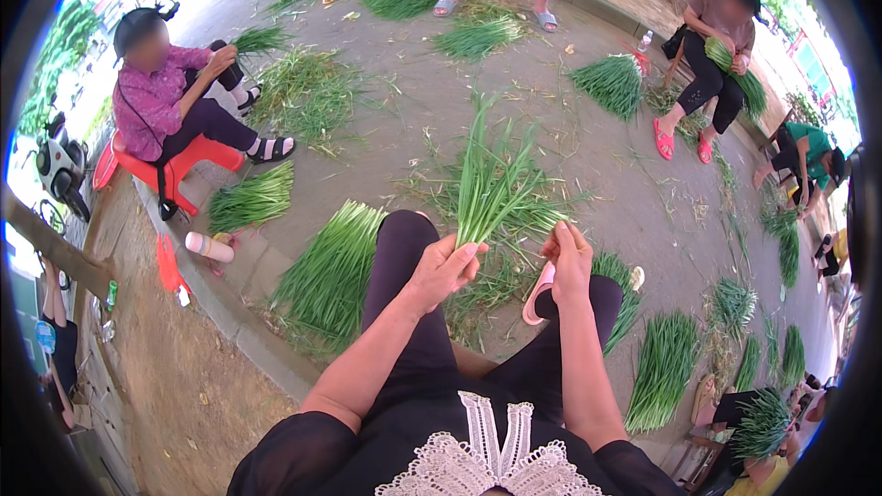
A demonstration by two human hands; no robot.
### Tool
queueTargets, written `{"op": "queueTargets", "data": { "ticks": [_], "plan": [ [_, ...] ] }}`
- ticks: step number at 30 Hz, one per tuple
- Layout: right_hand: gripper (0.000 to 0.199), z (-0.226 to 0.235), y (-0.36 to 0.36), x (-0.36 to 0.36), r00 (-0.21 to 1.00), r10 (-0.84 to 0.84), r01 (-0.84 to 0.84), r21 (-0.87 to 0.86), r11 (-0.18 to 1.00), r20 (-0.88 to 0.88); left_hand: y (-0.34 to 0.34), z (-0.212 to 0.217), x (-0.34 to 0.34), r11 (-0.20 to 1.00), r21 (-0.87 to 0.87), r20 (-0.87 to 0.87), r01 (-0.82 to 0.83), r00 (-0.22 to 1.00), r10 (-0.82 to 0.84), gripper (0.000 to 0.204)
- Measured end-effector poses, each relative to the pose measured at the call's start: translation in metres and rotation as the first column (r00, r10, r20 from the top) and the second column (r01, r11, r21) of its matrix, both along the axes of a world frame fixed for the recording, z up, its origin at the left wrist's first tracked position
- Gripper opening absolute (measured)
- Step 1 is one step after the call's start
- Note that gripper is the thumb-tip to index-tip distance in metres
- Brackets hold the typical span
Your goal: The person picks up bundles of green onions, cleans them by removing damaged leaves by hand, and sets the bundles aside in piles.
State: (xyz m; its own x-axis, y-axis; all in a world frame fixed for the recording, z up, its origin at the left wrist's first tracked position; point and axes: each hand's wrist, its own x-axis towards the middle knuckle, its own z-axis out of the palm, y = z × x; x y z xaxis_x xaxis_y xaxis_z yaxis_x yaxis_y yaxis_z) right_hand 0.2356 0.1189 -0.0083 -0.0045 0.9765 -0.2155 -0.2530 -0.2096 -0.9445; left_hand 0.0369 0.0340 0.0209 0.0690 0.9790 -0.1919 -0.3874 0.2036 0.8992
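A loose bunch of long green chives [484, 174] rises from my left hand [444, 268], whose thumb and fingers are closed around the pale stem ends. The leaves fan up and away from me. To its right, my right hand [567, 257] is raised with thumb and fingertips pinched together. Pale stalk ends of a few chives [548, 219] meet those fingertips; how many it grips is hidden. Below both hands, between my knees, loose leaves and trimmings [491, 289] lie on the ground.
A big chive pile [331, 266] lies by my left knee, another pile [663, 369] to the right. A pink bottle [209, 246] stands on the left kerb [234, 312]. One person sits on a red stool [195, 170]; other people handle chives around the paved ground.
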Motion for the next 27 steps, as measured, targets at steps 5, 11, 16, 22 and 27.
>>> {"op": "queueTargets", "data": {
  "ticks": [5, 11, 16, 22, 27],
  "plan": [
    [0.042, 0.087, -0.025, -0.052, 0.783, 0.189, -0.464, 0.355, 0.812, 0.592, -0.01, 0.004, -0.004, 1.0, 0.021, -0.091, -0.007, 0.996, 0.008, 0.021],
    [0.033, 0.109, -0.012, -0.057, 0.54, 0.368, -0.667, 0.118, 0.735, 0.757, -0.015, 0.005, -0.009, 0.995, 0.096, -0.328, 0.035, 0.945, -0.001, 0.02],
    [0.018, 0.08, -0.01, -0.054, 0.686, 0.296, -0.632, 0.341, 0.696, 0.665, -0.021, 0.009, -0.007, 0.988, 0.145, -0.368, 0.045, 0.93, 0.012, 0.02],
    [0.02, 0.071, -0.008, -0.034, 0.764, -0.025, -0.378, 0.479, 0.792, 0.645, -0.028, 0.009, -0.007, 0.999, -0.036, -0.149, 0.018, 0.989, -0.024, 0.023],
    [0.02, 0.054, 0.028, 0.039, 0.921, -0.235, 0.129, 0.327, 0.936, 0.309, -0.03, -0.007, -0.013, 1.0, -0.023, -0.038, 0.01, 0.999, -0.011, 0.025]
  ]
}}
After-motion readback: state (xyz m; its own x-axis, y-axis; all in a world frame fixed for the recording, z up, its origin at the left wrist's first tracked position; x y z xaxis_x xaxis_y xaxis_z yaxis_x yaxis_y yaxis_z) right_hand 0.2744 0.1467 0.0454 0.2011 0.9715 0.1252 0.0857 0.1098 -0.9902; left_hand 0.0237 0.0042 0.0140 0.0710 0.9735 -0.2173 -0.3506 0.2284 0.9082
